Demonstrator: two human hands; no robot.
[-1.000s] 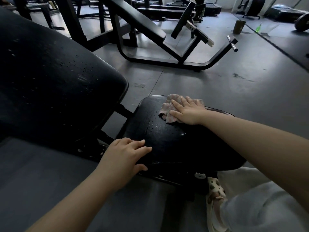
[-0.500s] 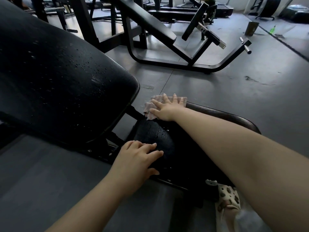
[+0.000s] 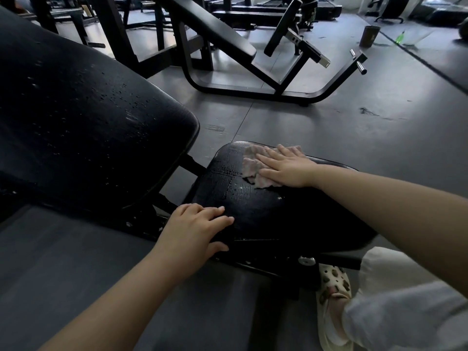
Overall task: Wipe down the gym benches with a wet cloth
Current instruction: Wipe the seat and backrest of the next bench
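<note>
The crumpled pinkish-grey wet cloth lay on the far end of the black, cracked vinyl seat pad, and every other place here is given from that pad. The right hand was spread flat on the cloth, fingers straight and pointing toward the pad's far left edge, pressing the rag down rather than clutching it; most of the cloth bunched out past the fingertips, on the side toward the backrest. The left hand rested at the pad's near left corner, fingers loosely extended over the top and the thumb under the edge, apparently steadying the seat and holding nothing else. The pad's long axis ran from its narrow end by the hinge out to the right toward the person's knee, so the unwiped stretch probably lay near and right of the cloth, and the right hand, already on the rag, was the one placed to draw it back along that axis. The vinyl looked worn and beaded with droplets, so the cloth would likely drag a little. Left of the pad rose the large, water-speckled black padded backrest. Beyond the pad, across grey rubber flooring, stood a black steel-framed incline bench; below the pad's right end showed a cream spotted clog.
</note>
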